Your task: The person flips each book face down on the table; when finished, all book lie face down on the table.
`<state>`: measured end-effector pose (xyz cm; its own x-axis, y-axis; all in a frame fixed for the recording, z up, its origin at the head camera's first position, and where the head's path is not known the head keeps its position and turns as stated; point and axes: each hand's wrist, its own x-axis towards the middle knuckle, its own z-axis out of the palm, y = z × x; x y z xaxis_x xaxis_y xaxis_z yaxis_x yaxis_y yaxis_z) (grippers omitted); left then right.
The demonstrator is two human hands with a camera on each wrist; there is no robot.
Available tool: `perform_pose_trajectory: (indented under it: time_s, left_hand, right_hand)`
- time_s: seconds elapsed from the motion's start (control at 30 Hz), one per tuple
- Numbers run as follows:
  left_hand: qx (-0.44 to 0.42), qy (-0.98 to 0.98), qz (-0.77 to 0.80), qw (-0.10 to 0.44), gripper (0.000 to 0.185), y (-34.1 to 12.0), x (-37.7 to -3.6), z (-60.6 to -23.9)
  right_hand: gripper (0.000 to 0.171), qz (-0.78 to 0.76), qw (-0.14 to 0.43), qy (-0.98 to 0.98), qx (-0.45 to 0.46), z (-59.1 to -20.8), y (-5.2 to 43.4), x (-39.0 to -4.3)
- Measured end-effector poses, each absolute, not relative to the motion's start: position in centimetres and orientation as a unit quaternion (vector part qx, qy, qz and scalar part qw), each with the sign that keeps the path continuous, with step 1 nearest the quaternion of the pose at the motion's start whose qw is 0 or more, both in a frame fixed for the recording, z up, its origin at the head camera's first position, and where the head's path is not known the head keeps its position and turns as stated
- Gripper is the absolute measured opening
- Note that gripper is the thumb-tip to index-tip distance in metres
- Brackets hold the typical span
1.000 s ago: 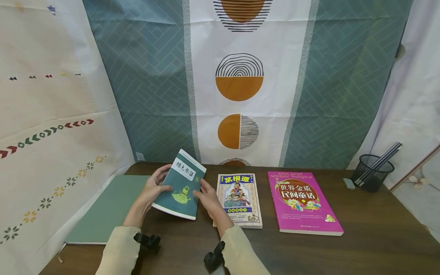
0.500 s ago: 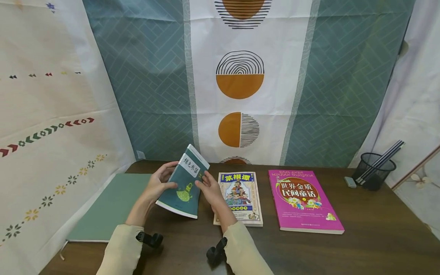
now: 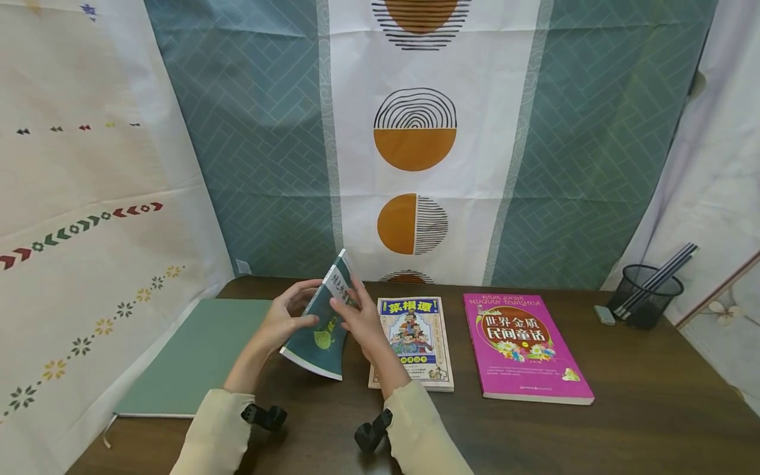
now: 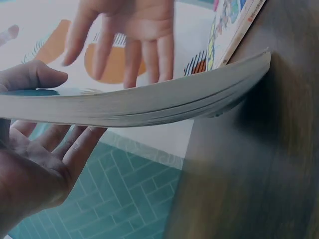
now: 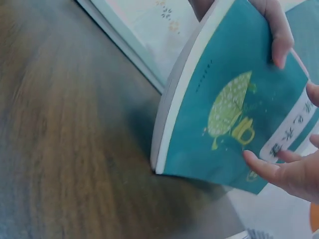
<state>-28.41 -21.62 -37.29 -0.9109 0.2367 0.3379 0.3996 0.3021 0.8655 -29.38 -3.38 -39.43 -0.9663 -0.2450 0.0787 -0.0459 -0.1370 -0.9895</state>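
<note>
A thin green paperback book point(image 3: 323, 340) with a white title label is held tilted above the table, its cover bowed. My left hand point(image 3: 285, 321) grips it by the left side, with the thumb on the front cover and the other fingers behind. In the left wrist view the book's page edges point(image 4: 124, 107) curve between that thumb and fingers. My right hand point(image 3: 365, 323) is at the front cover near the right edge, its fingers extended. In the right wrist view its thumb point(image 5: 264, 169) lies against the cover by the yellow-green drawing.
A large flat green book point(image 3: 184, 359) lies on the left of the table. Right of my hands lie a cartoon-covered book point(image 3: 411, 336) and a pink book point(image 3: 528, 349). A black mesh pen cup point(image 3: 644, 303) with pencils and a small grey eraser point(image 3: 604, 315) stand at the far right.
The green paperback has turned further on edge and shifted slightly right, bowing more. My left hand has moved right with it. My right hand's fingers have come off the edge and spread over the cover.
</note>
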Motion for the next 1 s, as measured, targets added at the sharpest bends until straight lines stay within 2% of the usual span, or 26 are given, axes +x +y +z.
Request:
perform_pose_trajectory:
  time_s: [0.53, 1.0]
  left_hand:
    - [-0.241, -0.801, -0.539, 0.100, 0.056, -19.1, -26.9, -36.4]
    - [-0.256, -0.788, -0.551, 0.099, 0.058, -17.7, -26.4, -36.7]
  right_hand:
    - [0.085, -0.761, 0.035, 0.625, -0.172, -37.2, -3.3, -28.3]
    - [0.081, -0.759, -0.025, 0.627, -0.172, -36.8, -3.1, -28.0]
